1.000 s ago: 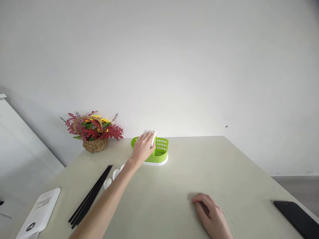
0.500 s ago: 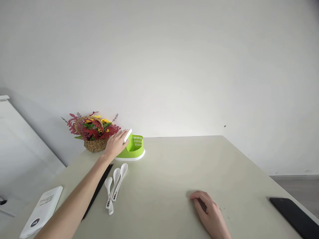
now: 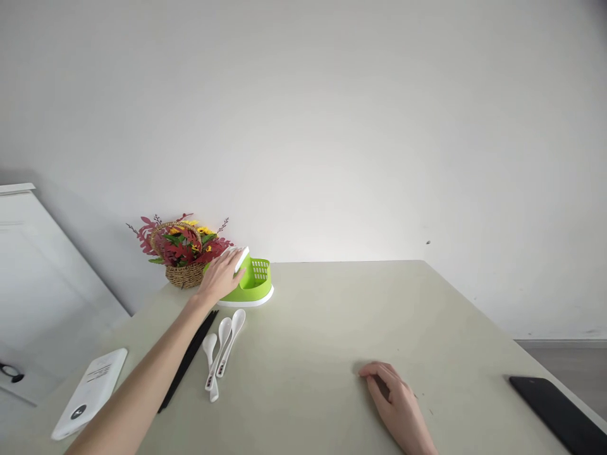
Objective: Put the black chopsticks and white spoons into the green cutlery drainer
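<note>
My left hand reaches forward to a green plastic utensil holder with a white base and a lattice-sided front compartment. Its fingers lie over the white lid, with the thumb on the near side, gripping it. The hand hides most of the holder's left part. Closer to me lie three white spoons, their handles partly overlapping. Black chopsticks run along my left forearm, which covers part of them. My right hand rests on the table with its fingers curled in and nothing seen in them.
A wicker basket of red and yellow artificial flowers stands behind the left hand. On the left lies a white power bank-like device. A black phone lies at the table's right edge. Beyond the table is a wall.
The view has shifted slightly, so the things on the left appear a little further right. My left hand stays on the lid, and my right hand keeps its resting pose.
</note>
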Tool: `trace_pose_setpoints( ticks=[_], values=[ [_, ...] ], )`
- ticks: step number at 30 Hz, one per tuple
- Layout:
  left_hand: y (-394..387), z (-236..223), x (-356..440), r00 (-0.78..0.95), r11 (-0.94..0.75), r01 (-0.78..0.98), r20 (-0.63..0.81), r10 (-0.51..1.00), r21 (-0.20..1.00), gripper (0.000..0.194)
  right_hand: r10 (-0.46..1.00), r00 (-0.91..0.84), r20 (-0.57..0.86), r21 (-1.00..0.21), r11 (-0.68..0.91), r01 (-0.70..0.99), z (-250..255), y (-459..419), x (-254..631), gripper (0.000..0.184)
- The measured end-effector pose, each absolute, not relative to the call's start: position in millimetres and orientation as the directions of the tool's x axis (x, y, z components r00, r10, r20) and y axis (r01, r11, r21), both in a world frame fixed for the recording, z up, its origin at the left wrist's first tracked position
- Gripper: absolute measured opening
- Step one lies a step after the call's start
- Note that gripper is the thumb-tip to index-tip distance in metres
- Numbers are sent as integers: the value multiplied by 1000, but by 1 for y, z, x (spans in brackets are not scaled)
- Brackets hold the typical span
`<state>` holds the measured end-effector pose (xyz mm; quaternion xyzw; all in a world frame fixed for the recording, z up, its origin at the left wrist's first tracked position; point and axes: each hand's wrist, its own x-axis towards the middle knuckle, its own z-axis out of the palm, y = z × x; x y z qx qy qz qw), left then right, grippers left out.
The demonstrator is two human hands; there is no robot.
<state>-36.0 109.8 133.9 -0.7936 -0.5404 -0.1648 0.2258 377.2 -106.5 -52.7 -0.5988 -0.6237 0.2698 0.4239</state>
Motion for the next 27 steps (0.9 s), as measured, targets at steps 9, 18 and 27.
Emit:
trace_pose_setpoints(
  ticks=[9, 18, 27],
  values=[
    [11, 77, 68, 221, -545, 800, 722, 655, 249, 43, 972, 73, 223, -834, 152, 530, -61, -104, 379, 28],
    [-92, -10, 127, 283, -408, 626, 294, 913, 665, 23, 978, 28, 207, -818, 157, 554, -71, -101, 384, 29],
    [-119, -28, 118, 203, -319, 575, 246, 948, 754, 24, 977, 53, 207, -817, 143, 559, -68, -103, 383, 30]
  ],
)
